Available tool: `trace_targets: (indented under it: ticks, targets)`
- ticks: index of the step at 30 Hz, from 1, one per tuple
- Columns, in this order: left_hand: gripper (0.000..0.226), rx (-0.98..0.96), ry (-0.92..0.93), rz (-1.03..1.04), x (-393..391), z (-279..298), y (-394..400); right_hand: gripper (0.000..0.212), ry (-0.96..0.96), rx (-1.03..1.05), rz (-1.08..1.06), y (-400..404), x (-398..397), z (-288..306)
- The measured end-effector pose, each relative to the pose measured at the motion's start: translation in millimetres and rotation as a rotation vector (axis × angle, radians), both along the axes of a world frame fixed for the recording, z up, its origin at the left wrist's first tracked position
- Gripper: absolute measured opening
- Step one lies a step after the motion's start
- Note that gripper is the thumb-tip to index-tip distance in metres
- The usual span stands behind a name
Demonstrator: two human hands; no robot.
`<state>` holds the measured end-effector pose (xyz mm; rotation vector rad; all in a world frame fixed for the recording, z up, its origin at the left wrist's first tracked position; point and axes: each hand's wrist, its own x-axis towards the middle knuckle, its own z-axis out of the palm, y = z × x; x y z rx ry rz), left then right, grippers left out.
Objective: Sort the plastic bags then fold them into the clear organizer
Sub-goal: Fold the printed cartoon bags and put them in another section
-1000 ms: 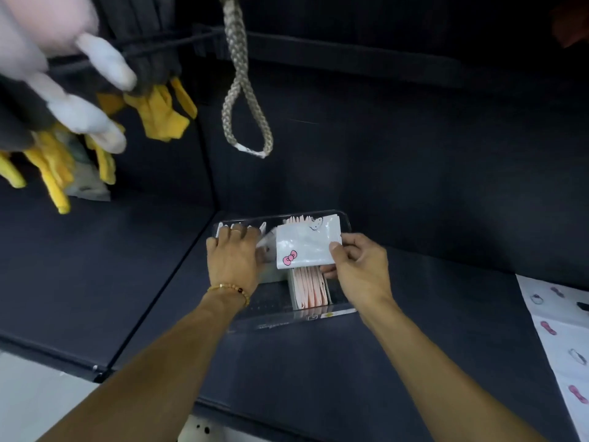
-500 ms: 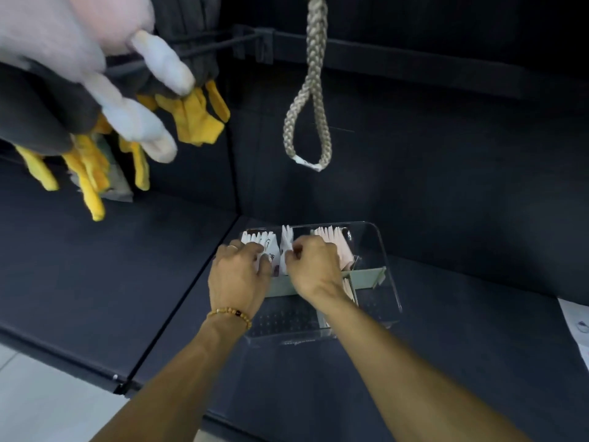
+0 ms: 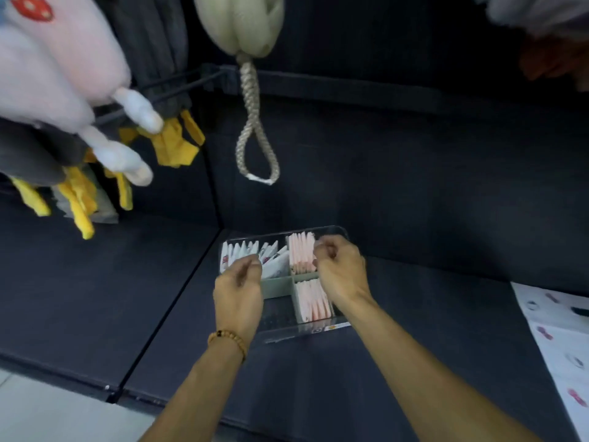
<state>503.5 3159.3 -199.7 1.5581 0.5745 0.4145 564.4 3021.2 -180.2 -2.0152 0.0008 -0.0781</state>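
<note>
Clear organizer (image 3: 306, 330) sits on the dark counter (image 3: 414, 362); white folded bags (image 3: 245, 252) far-left cell, pink bags (image 3: 301, 256) in both right cells. To do this well: keep folds upright and packed tight, colours separate. Left hand (image 3: 237, 290) and right hand (image 3: 341, 272) hover over the rows, each grip loosely curled, apparently holding nothing.

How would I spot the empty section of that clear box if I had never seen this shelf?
Find the clear plastic organizer on the dark shelf, under the hanging braided rope loop. Green dividers split it into four sections. The near-left section, beside the left hand, alone shows its bare bottom; the others hold upright folded white bags or pink bags.
</note>
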Motion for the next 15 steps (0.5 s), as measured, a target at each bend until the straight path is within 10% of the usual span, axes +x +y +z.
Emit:
trace_targets:
  ticks: [5, 15]
  targets:
    - [0.015, -0.293, 0.04, -0.122, -21.4, -3.1, -89.2, 0.016, 0.072, 0.111, -0.235, -112.3, -28.7, -1.1]
    - [0.021, -0.215, 0.178, -0.636, -61.2, -59.7, -307.9, 0.03, 0.288, -0.207, -0.843, -401.3, -185.9, -71.9]
